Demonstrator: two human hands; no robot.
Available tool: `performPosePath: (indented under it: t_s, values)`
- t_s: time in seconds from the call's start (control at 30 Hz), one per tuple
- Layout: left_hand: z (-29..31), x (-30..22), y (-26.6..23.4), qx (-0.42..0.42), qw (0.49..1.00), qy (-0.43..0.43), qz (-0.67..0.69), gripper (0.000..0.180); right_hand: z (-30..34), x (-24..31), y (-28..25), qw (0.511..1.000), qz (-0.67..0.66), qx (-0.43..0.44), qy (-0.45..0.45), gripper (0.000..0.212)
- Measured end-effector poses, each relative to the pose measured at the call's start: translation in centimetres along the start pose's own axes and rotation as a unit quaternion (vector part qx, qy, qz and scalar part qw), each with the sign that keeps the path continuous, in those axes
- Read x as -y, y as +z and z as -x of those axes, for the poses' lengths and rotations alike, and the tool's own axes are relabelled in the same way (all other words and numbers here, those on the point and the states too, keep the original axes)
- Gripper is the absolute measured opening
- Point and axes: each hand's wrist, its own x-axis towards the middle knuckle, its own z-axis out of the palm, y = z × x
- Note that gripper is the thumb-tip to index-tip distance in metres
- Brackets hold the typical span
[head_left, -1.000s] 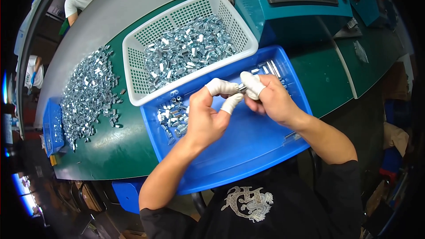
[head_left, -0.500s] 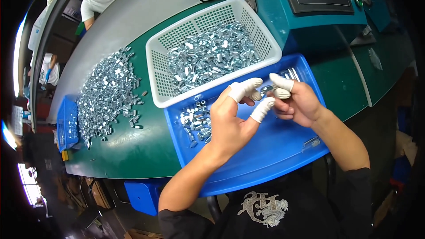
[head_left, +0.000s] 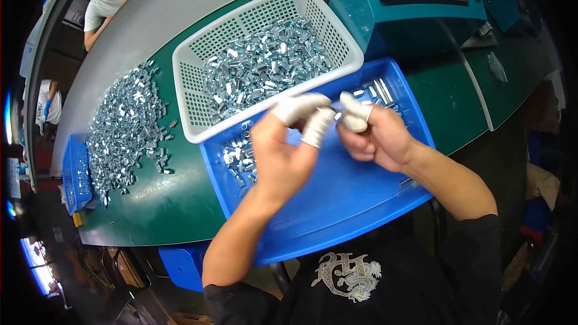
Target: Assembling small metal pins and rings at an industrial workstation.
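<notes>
- Blue tray, near: I see metal pieces at left, more at far right.
- White basket, beyond: heaped with similar pieces.
- Left hand: thumb and fingers closer than half a second ago; hold unclear, blurred.
- Right hand: fingertips pinched.
- Metal piece: there, between hands; I judge handling is underway.

Small silvery piece held aloft

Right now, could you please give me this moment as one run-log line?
right hand: seemingly pinching metal fitting; left hand: close beside it, blurred, contact unclear; below: blue tray; beyond: white perforated basket holding faceted metal fittings
</notes>
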Motion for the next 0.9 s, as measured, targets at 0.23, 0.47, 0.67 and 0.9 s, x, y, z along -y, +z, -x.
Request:
performPosePath:
  t_s: [0.23, 0.47, 0.67, 0.9]
  values:
    - [-2.0, 2.4, -1.3, -0.142, 0.980, -0.059, -0.125, 0.029, 1.1, 2.0, -1.9, 0.978, -0.018, -0.132, -0.162, 0.054]
    - [1.0, 4.6, 3.2, 0.120, 0.937, 0.046, -0.324, 0.029, 0.5, 1.4, -0.7, 0.981, -0.028, -0.100, -0.166, 0.048]
    - [2.5, 4.7, 4.1, 0.184, 0.899, 0.117, -0.379, 0.019, 1.6, 1.3, 0.0, 0.976, -0.016, -0.131, -0.174, 0.044]
    - [1.9, 1.9, 2.1, 0.091, 0.978, 0.009, -0.189, 0.026, 1.5, 0.7, -0.2, 0.970, 0.029, -0.141, -0.195, 0.041]
